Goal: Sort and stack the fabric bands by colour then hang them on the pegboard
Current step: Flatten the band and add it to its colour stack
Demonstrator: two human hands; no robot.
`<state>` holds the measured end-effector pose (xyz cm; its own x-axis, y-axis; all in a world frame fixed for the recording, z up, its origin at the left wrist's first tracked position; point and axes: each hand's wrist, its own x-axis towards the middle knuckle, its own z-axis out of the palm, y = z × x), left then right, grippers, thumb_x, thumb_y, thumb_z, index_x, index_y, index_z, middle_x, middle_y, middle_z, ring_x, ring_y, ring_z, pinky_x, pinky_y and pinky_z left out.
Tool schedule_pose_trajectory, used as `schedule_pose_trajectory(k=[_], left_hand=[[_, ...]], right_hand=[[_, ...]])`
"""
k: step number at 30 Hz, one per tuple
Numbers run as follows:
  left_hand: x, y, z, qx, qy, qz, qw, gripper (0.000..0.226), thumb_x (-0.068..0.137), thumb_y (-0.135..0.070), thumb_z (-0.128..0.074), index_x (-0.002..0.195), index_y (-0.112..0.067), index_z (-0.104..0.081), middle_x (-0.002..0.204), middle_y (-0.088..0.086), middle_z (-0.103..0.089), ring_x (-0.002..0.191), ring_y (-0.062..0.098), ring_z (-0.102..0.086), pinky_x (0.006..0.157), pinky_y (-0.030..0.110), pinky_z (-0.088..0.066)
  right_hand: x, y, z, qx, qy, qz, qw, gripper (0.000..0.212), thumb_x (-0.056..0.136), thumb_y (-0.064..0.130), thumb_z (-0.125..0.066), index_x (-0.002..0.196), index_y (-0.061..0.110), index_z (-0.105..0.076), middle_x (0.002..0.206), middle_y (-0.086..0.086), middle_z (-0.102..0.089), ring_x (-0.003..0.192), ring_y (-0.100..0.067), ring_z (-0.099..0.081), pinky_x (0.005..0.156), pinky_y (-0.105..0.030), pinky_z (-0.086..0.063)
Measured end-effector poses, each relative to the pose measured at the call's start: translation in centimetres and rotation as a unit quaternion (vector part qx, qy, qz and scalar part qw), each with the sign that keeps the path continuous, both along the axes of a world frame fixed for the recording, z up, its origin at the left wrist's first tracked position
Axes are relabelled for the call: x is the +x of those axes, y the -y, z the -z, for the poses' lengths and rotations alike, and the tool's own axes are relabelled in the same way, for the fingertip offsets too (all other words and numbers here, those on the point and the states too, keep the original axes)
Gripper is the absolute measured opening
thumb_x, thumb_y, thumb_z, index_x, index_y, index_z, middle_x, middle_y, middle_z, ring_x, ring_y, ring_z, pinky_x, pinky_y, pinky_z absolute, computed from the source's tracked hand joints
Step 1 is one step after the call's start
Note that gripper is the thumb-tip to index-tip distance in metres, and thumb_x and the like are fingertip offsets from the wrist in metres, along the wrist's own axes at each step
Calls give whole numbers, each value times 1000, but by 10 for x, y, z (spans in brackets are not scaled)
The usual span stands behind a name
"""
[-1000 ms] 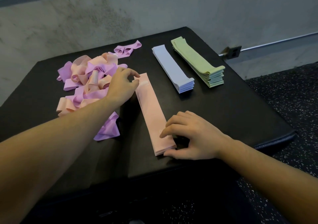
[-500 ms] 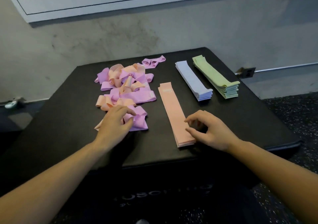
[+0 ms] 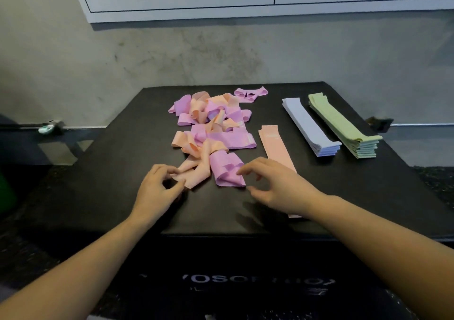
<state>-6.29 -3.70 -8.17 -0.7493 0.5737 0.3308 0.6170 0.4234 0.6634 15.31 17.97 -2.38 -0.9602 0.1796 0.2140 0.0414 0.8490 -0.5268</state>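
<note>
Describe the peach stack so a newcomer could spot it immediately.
On the black table, three flat stacks lie right of the tangled pile. The peach stack is the leftmost and nearest the right hand. Unlike the lavender-grey stack and green stack, it is thin.

on the black worktop [image 3: 118,172] a loose heap of pink and peach bands [image 3: 211,128] lies left of three neat stacks: peach stack [image 3: 275,147], pale blue stack [image 3: 309,128], green stack [image 3: 344,125]. the left hand [image 3: 157,189] pinches a peach band [image 3: 194,172] at the heap's near edge (fingers curled); the right hand [image 3: 277,184] hovers with relaxed fingers just beside a folded pink band [image 3: 227,169].
</note>
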Motion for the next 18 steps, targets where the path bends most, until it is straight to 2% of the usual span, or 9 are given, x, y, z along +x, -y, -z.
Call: schedule_pose_trajectory(k=[2, 4, 7, 10, 12, 13, 15, 18], left_hand=[[1, -1, 2, 33, 30, -7, 999, 21, 85, -17, -76, 97, -30, -66, 101, -15, -60, 96, 6, -61, 82, 22, -44], [1, 0, 5, 56, 44, -10, 997, 18, 87, -17, -74, 95, -31, -65, 99, -15, -62, 92, 4, -62, 82, 25, -47], [1, 1, 5, 101, 54, -22, 993, 18, 90, -14, -70, 90, -31, -64, 94, -12, -63, 86, 4, -61, 76, 18, -46], [3, 1, 3, 129, 53, -32, 990, 15, 92, -11, -69, 91, -25, -64, 89, -9, -63, 79, 4, -59, 70, 10, -43], [3, 2, 3, 143, 57, -36, 987, 12, 92, -10, -69, 91, -21, -64, 87, -8, -62, 77, 4, -58, 69, 9, -43], [2, 2, 3, 143, 59, -36, 987, 12, 92, -10, -69, 90, -20, -64, 86, -7, -62, 77, 4, -57, 69, 9, -43], [1, 2, 4, 142, 65, -30, 987, 12, 92, -10, -68, 91, -21, -63, 86, -7, -62, 77, 4, -57, 68, 9, -43], [0, 2, 6, 148, 80, -25, 985, 14, 92, -13, -69, 93, -24, -61, 87, -9, -62, 77, 4, -58, 68, 12, -45]], right_hand=[[-25, 7, -7, 58, 10, -12, 998, 45, 89, 25, -69, 132, 33, -58, 131, 8, -57, 117, -12, -52, 102, -36, -45], [-51, 13, -15, 135, 48, -34, 989, 55, 91, 29, -67, 142, 38, -48, 148, 9, -46, 132, -17, -44, 109, -39, -40], [-88, 23, -22, 243, 100, -64, 963, 69, 93, 27, -62, 152, 44, -30, 160, 10, -29, 142, -20, -31, 111, -42, -34], [-117, 33, -20, 286, 127, -102, 944, 85, 88, 25, -64, 155, 46, -17, 166, 11, -14, 148, -22, -23, 114, -46, -30], [-132, 39, -17, 313, 179, -129, 924, 88, 86, 27, -67, 154, 48, -16, 167, 10, -11, 148, -22, -23, 114, -50, -32], [-139, 42, -16, 328, 201, -135, 913, 82, 87, 29, -67, 153, 46, -22, 166, 9, -18, 146, -22, -27, 111, -51, -35], [-147, 45, -14, 345, 215, -133, 904, 56, 92, 31, -64, 144, 39, -45, 154, 7, -42, 134, -22, -41, 104, -49, -41], [-150, 44, -8, 279, 151, -102, 943, 25, 98, 28, -56, 121, 31, -66, 123, 5, -66, 112, -20, -56, 94, -42, -47]])
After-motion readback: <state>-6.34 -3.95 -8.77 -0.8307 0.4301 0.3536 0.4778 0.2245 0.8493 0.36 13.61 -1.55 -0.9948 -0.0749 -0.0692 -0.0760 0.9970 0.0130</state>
